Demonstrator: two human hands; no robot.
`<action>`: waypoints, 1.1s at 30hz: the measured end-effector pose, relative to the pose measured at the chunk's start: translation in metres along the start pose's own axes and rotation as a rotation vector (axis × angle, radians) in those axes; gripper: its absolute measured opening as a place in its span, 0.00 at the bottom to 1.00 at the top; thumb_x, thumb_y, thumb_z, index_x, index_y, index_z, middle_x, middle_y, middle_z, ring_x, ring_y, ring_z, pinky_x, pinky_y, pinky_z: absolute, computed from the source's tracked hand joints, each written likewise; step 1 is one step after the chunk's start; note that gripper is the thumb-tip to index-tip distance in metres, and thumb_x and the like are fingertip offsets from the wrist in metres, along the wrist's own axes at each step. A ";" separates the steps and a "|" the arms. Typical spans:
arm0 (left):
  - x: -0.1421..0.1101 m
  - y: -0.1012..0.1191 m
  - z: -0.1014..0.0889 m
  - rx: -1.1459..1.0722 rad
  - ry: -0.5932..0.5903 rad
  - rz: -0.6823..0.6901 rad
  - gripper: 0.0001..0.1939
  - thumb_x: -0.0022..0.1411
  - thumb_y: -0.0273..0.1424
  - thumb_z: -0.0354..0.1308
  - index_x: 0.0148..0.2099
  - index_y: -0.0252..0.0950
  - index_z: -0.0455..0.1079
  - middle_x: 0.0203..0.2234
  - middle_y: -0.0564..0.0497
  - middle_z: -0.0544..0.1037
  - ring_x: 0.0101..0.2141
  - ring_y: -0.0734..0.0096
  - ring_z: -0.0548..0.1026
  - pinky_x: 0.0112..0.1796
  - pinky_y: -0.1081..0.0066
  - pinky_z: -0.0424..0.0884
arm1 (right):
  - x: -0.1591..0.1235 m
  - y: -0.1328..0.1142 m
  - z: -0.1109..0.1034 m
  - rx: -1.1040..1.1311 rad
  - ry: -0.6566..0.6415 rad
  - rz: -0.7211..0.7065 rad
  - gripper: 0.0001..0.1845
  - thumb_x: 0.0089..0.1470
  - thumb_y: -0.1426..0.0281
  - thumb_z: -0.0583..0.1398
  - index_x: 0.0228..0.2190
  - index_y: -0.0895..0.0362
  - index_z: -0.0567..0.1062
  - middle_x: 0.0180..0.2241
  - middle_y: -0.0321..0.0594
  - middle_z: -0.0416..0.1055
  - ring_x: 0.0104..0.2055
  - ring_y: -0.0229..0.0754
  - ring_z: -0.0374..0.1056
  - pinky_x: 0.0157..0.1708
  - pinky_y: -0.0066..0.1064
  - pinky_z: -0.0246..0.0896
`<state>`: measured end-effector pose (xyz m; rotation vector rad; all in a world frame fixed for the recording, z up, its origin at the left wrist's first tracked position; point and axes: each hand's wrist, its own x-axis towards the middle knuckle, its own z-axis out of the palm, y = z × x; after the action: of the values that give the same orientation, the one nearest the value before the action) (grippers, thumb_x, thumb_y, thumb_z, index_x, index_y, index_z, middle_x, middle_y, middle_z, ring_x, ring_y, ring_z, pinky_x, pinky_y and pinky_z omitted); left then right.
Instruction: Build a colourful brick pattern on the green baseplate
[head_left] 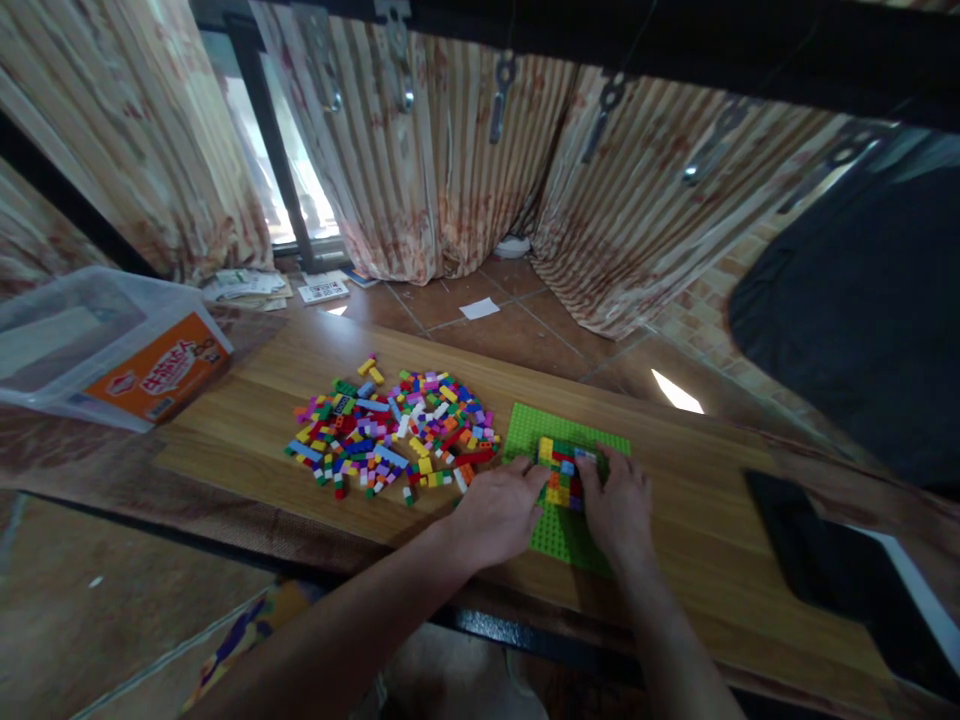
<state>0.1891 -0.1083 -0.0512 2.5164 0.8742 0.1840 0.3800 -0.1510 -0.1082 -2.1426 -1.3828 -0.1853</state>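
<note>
A green baseplate lies on the wooden table, with a small block of coloured bricks built on it. My left hand rests on the plate's left edge, fingers curled against the built bricks. My right hand covers the plate's right side, fingertips pinched on a small brick at the top of the build. Which brick it is I cannot make out. A heap of loose coloured bricks lies just left of the plate.
A clear plastic box with an orange label stands at the table's left end. A dark flat object lies at the right. Curtains and a tiled floor are beyond the table's far edge.
</note>
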 end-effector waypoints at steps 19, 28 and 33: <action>-0.005 -0.047 -0.046 -0.040 0.236 -0.227 0.12 0.64 0.32 0.51 0.46 0.37 0.71 0.41 0.47 0.78 0.39 0.64 0.76 0.42 0.67 0.71 | -0.003 -0.008 -0.007 -0.134 -0.197 0.167 0.33 0.59 0.50 0.47 0.52 0.61 0.70 0.51 0.59 0.67 0.52 0.63 0.61 0.46 0.54 0.58; -0.023 -0.106 -0.082 -0.152 0.196 -0.222 0.09 0.58 0.27 0.53 0.33 0.33 0.76 0.25 0.52 0.77 0.28 0.72 0.72 0.30 0.76 0.64 | 0.003 -0.030 -0.022 0.012 0.189 -0.020 0.25 0.58 0.57 0.54 0.45 0.64 0.74 0.44 0.58 0.71 0.49 0.58 0.65 0.49 0.51 0.58; -0.027 -0.111 -0.090 -0.165 0.330 -0.246 0.12 0.60 0.26 0.50 0.31 0.31 0.74 0.21 0.53 0.73 0.24 0.74 0.67 0.26 0.76 0.59 | -0.013 -0.086 -0.027 0.408 0.011 -0.281 0.12 0.61 0.67 0.54 0.38 0.57 0.76 0.37 0.44 0.74 0.40 0.44 0.70 0.43 0.37 0.64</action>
<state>0.0822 -0.0142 -0.0230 2.2360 1.2333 0.5773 0.3040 -0.1499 -0.0573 -1.6119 -1.5588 -0.0185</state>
